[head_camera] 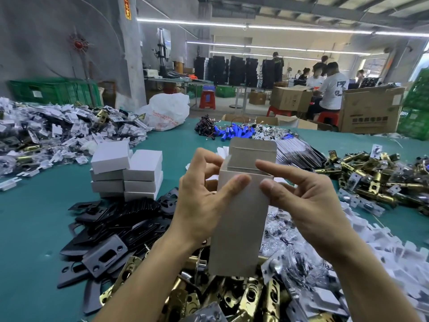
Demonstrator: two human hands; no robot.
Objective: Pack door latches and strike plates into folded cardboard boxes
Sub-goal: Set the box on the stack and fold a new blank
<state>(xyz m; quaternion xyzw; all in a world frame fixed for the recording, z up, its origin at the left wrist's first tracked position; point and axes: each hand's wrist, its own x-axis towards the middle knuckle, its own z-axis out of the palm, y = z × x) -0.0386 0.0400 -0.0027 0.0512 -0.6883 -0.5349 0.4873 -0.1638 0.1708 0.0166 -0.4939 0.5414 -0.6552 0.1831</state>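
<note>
I hold an upright grey cardboard box point(241, 219) at the centre, its top flap standing open. My left hand point(199, 201) grips its left side, thumb on the front face. My right hand point(301, 198) holds the right side, thumb on the front and index finger across the open mouth. Black strike plates point(116, 228) lie heaped to the left below the box. Brass door latches point(232, 300) lie in a pile under my wrists, and more brass latches point(380, 182) sit at the right.
Closed white boxes point(127, 175) are stacked left of centre on the green table point(34, 217). Bagged parts point(58, 133) pile up at far left, bagged screws point(285, 231) and white card inserts point(383, 247) at right, blue cylinders point(234, 132) behind. People work at the far right.
</note>
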